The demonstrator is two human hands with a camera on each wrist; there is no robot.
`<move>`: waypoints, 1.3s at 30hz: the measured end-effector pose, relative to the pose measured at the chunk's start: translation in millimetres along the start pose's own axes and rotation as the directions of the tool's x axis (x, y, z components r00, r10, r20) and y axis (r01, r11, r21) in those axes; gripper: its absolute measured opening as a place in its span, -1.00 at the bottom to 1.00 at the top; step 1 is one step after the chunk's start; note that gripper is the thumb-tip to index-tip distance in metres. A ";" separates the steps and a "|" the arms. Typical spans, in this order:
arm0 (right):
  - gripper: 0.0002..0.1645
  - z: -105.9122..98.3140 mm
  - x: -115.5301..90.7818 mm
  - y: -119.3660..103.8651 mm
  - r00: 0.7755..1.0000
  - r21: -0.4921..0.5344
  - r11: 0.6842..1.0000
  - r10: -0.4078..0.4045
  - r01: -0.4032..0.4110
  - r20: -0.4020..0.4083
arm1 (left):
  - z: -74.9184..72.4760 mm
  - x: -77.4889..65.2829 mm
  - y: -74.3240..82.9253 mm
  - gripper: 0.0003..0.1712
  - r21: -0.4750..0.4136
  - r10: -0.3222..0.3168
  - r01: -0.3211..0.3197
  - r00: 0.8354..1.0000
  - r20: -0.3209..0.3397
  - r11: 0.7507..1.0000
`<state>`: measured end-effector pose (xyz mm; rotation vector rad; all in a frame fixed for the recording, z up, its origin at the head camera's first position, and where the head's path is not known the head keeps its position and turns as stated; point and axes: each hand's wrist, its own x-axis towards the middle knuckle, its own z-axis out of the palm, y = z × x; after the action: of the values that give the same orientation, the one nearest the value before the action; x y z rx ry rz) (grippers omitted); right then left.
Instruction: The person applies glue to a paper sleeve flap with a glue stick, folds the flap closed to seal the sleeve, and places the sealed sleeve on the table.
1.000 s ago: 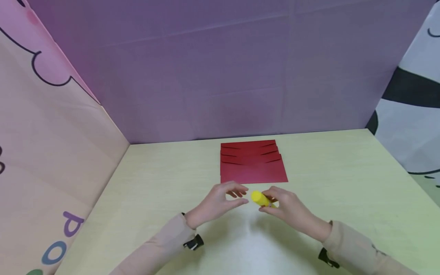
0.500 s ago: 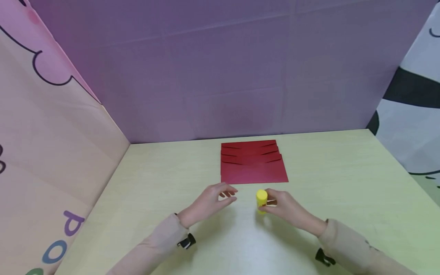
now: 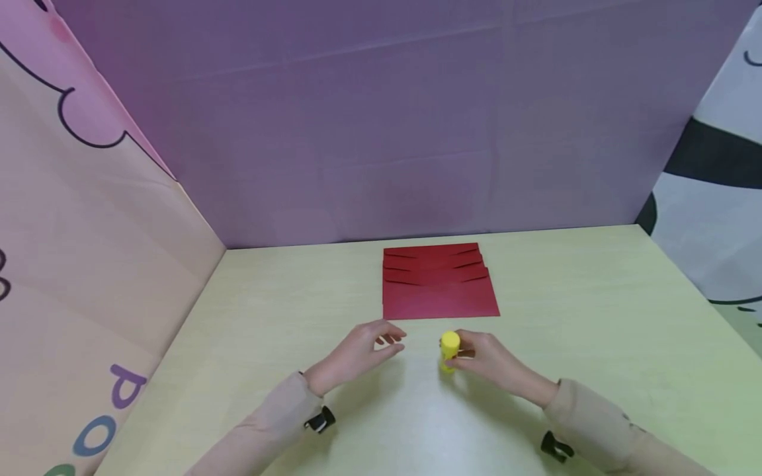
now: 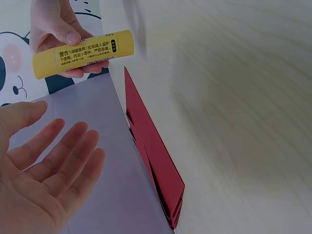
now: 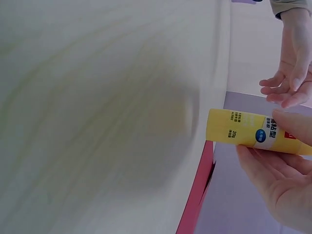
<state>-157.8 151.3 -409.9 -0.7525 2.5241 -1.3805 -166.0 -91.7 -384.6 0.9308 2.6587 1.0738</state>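
Observation:
My right hand (image 3: 489,357) pinches a yellow glue stick (image 3: 450,344) between thumb and fingers, its capped end up and the tube nearly upright. Printed text covers the glue stick (image 4: 85,53) in the left wrist view, and the right wrist view shows a "20g" label on it. To its left, my left hand (image 3: 360,350) hovers with relaxed, slightly bent fingers and holds nothing. Beyond both hands lies a stack of red envelopes (image 3: 440,297), overlapped so that several flaps show. Neither hand touches the envelopes.
A pale wood-grain table (image 3: 286,297) lies under everything. A purple backdrop (image 3: 369,132) rises at its far edge. Printed side panels stand at left (image 3: 107,264) and right (image 3: 720,218).
The glue stick has turned from tilted to nearly upright in my right hand and come slightly lower. My left hand has drawn back to the left, away from it. The envelopes have stayed put.

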 end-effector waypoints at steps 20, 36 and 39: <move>-0.65 6.1 1.4 5.6 0.999 0.025 0.999 0.045 -0.045 0.018 | 1.9 -1.5 -2.4 -0.73 -0.014 -0.034 0.035 0.999 0.024 0.999; -0.65 7.0 2.2 9.3 0.998 -0.001 0.999 0.046 -0.046 0.039 | 1.8 -2.2 -3.3 -0.71 0.005 -0.077 0.076 0.996 0.045 0.997; -0.65 6.3 2.1 8.4 0.997 -0.014 0.998 0.058 -0.057 0.046 | 1.6 -2.2 -4.2 -0.70 0.002 -0.087 0.087 0.995 0.052 0.996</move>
<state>-160.2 149.3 -420.1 -0.7004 2.5008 -1.3146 -165.8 -94.4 -388.8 0.8222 2.6303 1.0165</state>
